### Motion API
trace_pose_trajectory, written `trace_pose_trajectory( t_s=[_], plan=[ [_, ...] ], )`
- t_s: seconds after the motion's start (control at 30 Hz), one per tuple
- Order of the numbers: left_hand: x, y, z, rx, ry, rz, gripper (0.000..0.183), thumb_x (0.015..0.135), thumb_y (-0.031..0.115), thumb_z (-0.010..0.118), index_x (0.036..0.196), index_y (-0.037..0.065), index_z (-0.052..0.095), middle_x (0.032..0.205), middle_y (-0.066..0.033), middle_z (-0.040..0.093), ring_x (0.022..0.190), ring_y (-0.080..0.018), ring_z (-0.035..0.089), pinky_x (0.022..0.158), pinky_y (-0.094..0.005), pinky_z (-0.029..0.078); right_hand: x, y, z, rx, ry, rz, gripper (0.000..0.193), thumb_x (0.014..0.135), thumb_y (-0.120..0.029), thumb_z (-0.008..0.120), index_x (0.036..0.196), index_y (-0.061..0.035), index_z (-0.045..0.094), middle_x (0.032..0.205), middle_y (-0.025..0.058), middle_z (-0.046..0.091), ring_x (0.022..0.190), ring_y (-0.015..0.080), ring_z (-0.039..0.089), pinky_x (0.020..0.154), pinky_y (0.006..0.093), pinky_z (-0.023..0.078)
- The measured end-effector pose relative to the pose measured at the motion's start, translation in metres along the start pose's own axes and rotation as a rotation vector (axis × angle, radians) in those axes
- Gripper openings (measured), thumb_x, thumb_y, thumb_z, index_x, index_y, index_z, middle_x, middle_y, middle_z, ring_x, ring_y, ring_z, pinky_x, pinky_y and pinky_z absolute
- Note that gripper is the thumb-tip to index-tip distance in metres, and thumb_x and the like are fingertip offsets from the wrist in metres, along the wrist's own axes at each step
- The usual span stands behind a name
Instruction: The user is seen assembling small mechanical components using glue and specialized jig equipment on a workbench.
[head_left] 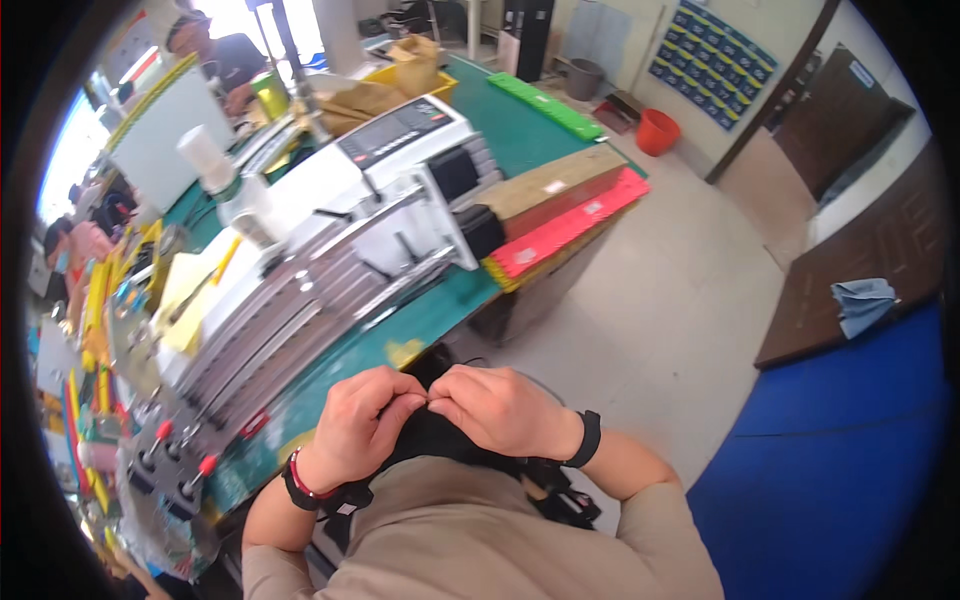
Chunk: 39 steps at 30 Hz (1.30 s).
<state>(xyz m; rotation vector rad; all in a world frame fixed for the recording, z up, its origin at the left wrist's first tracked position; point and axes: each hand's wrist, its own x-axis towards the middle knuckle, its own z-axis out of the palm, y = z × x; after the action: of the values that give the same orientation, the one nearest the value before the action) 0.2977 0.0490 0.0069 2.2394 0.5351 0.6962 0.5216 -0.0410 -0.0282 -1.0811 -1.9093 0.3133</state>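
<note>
My left hand (368, 420) and my right hand (500, 408) meet fingertip to fingertip in front of my body, just off the near edge of the green-topped bench (345, 372). Both are closed in a pinch. Whatever lies between the fingertips is too small or hidden to make out. Beyond my hands, on the bench, stands a grey metal machine (290, 320) with long slotted rails and a white control box (405, 135) behind it.
A wooden block (560, 185) and a red strip (575, 225) lie at the bench's right end. Bottles, including a white spray bottle (215, 165), and many tools crowd the left. An orange bucket (657, 132) stands on the floor. Other people sit at far left.
</note>
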Motion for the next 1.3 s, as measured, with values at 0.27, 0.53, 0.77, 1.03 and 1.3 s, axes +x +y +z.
trace_pose_trajectory(
  t_s=[0.27,0.53,0.77,1.03,1.3],
  plan=[
    [0.1,-0.045,0.098,0.23,-0.01,0.294,0.053,0.087,0.009,0.085,0.136,0.0,0.067,0.137,-0.02,0.071,0.123,-0.041,0.068,0.103,-0.048,0.054,-0.089,0.108,-0.101,-0.374,0.417,0.5,0.01,0.106,-0.012,0.068,0.105,-0.0019,0.065,0.09,0.0168,0.068,0.081,0.04,0.07,0.071,0.0474,0.056],
    [0.126,-0.087,0.133,0.431,-0.082,0.088,0.09,0.089,0.017,0.087,0.167,0.002,0.043,0.171,-0.0223,0.047,0.154,-0.044,0.048,0.125,-0.0521,0.039,-0.083,0.272,-0.173,-0.431,0.766,0.582,0.014,0.112,-0.015,0.063,0.107,-0.0009,0.063,0.092,0.0204,0.071,0.083,0.0418,0.07,0.075,0.047,0.056],
    [0.128,-0.084,0.133,0.451,-0.056,0.119,0.097,0.087,0.023,0.09,0.168,0.002,0.04,0.172,-0.0236,0.046,0.15,-0.0452,0.052,0.121,-0.051,0.045,-0.089,0.301,-0.185,-0.451,0.635,0.621,0.011,0.108,-0.014,0.067,0.108,-0.0038,0.063,0.102,0.0184,0.073,0.092,0.0423,0.069,0.082,0.0503,0.055],
    [0.13,-0.085,0.135,0.447,-0.074,0.125,0.1,0.086,0.024,0.092,0.168,0.002,0.039,0.173,-0.0234,0.044,0.151,-0.0451,0.051,0.123,-0.0509,0.043,-0.08,0.265,-0.182,-0.836,0.562,0.274,0.016,0.086,-0.014,0.081,0.1,-0.0137,0.075,0.11,0.0007,0.072,0.119,0.0279,0.058,0.104,0.0453,0.039],
    [0.13,-0.085,0.134,0.429,-0.082,0.121,0.102,0.084,0.024,0.092,0.168,0.002,0.039,0.173,-0.0241,0.044,0.151,-0.0453,0.051,0.123,-0.0507,0.044,-0.073,0.263,-0.176,-0.796,0.507,0.238,0.013,0.084,-0.011,0.082,0.095,-0.012,0.075,0.116,0.0016,0.071,0.123,0.0285,0.058,0.106,0.0465,0.039]
  ],
)
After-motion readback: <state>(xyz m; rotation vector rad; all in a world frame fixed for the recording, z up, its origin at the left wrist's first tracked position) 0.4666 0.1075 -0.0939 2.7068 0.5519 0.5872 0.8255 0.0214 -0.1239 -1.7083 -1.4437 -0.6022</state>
